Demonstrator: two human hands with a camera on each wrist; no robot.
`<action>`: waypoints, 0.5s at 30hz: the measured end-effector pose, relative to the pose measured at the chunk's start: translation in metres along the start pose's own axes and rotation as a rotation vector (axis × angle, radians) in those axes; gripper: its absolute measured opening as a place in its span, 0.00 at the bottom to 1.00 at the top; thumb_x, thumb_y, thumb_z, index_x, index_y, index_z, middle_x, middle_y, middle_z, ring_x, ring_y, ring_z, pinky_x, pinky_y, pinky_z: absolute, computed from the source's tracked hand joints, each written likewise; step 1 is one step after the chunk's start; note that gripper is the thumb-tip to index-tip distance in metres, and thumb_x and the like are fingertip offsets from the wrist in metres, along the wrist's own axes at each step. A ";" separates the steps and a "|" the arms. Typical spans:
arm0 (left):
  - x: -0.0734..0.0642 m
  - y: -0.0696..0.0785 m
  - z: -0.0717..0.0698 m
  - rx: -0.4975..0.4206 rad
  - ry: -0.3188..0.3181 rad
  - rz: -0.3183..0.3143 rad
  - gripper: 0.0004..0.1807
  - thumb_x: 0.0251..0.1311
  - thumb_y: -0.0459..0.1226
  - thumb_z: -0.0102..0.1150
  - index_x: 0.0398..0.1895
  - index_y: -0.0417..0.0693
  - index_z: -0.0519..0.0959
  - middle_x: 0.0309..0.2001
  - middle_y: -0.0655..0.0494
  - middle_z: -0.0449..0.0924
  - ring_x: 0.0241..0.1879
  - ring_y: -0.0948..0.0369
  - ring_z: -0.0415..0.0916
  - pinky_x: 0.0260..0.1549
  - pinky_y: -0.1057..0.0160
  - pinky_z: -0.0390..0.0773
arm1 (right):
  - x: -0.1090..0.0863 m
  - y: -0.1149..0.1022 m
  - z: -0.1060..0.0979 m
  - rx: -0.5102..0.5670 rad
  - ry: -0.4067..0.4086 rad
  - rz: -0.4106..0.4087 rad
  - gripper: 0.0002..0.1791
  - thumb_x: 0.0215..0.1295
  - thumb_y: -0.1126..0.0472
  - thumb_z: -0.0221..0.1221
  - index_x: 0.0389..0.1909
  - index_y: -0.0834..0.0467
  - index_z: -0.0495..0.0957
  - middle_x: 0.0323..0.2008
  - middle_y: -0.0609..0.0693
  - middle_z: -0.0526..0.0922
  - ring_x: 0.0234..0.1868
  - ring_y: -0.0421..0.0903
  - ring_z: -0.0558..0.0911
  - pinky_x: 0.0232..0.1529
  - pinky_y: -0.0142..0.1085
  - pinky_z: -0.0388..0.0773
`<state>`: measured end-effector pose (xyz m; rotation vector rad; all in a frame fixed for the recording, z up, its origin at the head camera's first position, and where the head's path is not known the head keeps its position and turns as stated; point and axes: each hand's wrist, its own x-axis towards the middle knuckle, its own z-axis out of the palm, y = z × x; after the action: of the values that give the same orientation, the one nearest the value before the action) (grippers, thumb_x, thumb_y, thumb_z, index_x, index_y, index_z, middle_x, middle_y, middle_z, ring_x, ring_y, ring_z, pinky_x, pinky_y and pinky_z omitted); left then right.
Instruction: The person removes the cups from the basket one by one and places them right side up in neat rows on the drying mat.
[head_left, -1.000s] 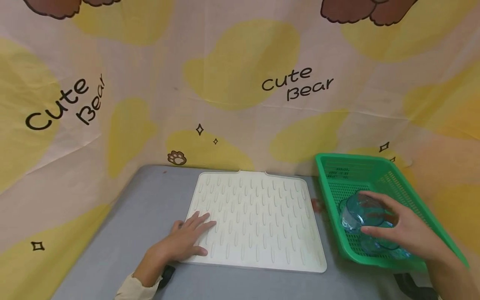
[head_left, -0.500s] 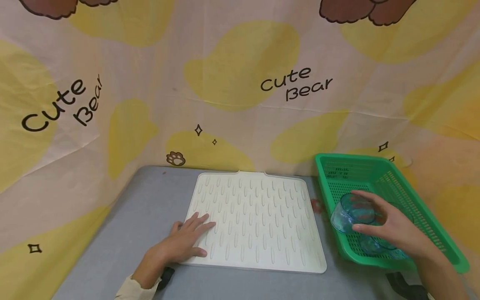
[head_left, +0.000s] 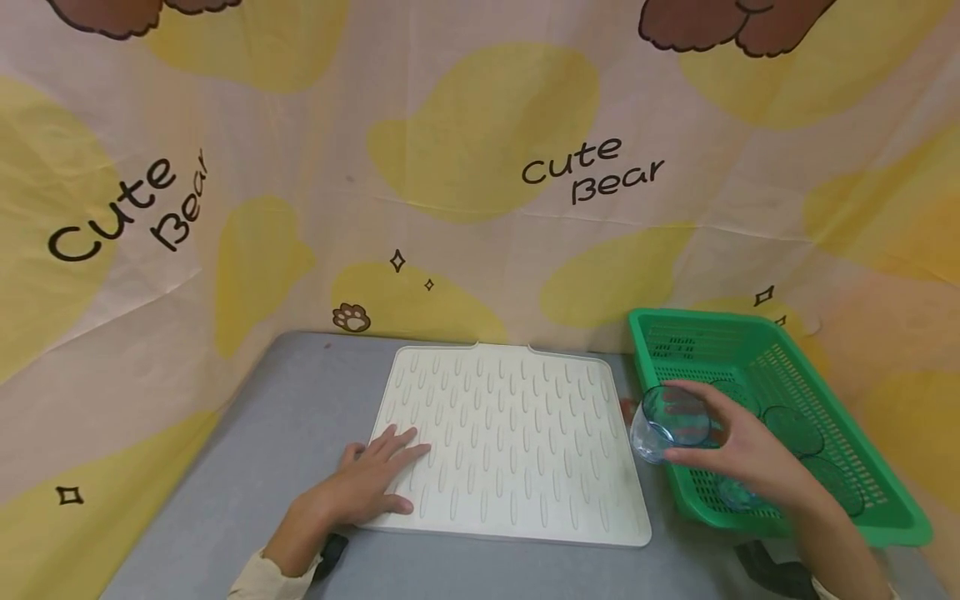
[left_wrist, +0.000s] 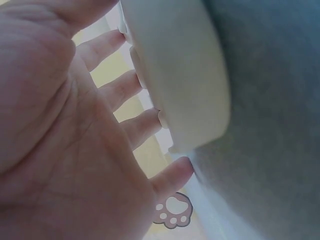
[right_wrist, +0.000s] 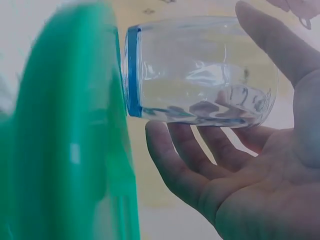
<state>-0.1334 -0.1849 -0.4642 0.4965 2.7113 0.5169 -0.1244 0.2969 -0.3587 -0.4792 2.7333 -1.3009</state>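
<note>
My right hand (head_left: 738,446) holds a clear drinking glass (head_left: 651,435), thumb on one side and fingers on the other. The glass overlaps the left rim of the green basket (head_left: 750,527) in the head view, and a blue band (right_wrist: 133,72) circles one end of it. My left hand (head_left: 367,483) rests with fingers spread on the left edge of a white ridged mat (head_left: 517,450). In the left wrist view, the fingertips (left_wrist: 175,172) reach along the mat's thick edge (left_wrist: 185,75).
More drinking glasses (head_left: 795,432) stand inside the basket, to the right of the mat on a grey table (head_left: 292,417). A printed cloth (head_left: 480,208) with yellow patches and lettering hangs behind the table and at both sides.
My right hand has lifted the glass up from inside the basket and carried it left to the basket's rim. The left hand stays in place on the mat.
</note>
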 end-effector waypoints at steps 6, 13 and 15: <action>-0.001 0.000 0.000 -0.024 -0.010 -0.007 0.45 0.52 0.54 0.70 0.74 0.65 0.63 0.80 0.57 0.51 0.80 0.47 0.43 0.65 0.31 0.50 | 0.015 -0.010 0.022 0.073 -0.001 0.040 0.42 0.58 0.59 0.71 0.72 0.53 0.62 0.63 0.60 0.70 0.54 0.53 0.80 0.41 0.35 0.83; -0.001 0.001 0.000 0.011 0.002 0.006 0.44 0.53 0.54 0.69 0.75 0.65 0.63 0.80 0.57 0.51 0.80 0.47 0.43 0.66 0.34 0.52 | 0.026 -0.022 0.039 0.078 0.018 0.083 0.44 0.57 0.55 0.72 0.73 0.52 0.61 0.65 0.60 0.68 0.60 0.62 0.74 0.44 0.33 0.80; -0.004 0.002 -0.001 0.031 0.009 0.009 0.43 0.55 0.55 0.67 0.75 0.64 0.63 0.80 0.56 0.51 0.80 0.47 0.43 0.67 0.34 0.52 | 0.029 -0.025 0.044 0.084 0.013 0.085 0.45 0.57 0.55 0.72 0.73 0.51 0.61 0.66 0.60 0.68 0.60 0.62 0.74 0.45 0.32 0.80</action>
<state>-0.1295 -0.1850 -0.4613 0.5156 2.7306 0.4818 -0.1373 0.2407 -0.3659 -0.3452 2.6646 -1.3951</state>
